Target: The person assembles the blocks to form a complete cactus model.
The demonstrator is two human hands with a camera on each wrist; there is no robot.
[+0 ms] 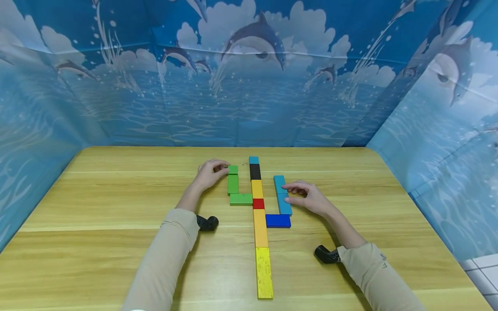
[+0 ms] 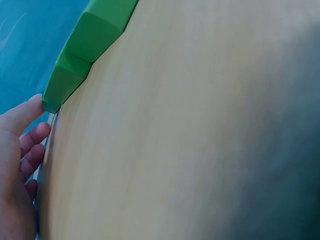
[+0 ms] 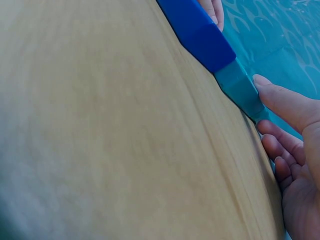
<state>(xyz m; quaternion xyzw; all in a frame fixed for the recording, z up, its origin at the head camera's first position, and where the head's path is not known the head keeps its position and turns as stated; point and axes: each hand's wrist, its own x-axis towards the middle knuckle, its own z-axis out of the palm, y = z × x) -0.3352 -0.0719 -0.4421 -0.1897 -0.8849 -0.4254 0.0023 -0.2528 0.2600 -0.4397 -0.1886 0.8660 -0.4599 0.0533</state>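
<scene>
Down the middle of the table runs a straight row of flat blocks, with a red block in it. Left of the row, a green block lies crosswise. From its outer end, another green block and a small green block extend away. My left hand has its thumb and forefinger at the small green block's left edge. On the right, a dark blue block meets the row, and two light blue blocks continue from its outer end. My right hand touches their right side with fingertip and thumb.
The row also includes a light blue block, a black block, orange blocks and a speckled yellow block nearest me. Black wrist devices sit under both forearms. A dolphin-print curtain stands behind the table.
</scene>
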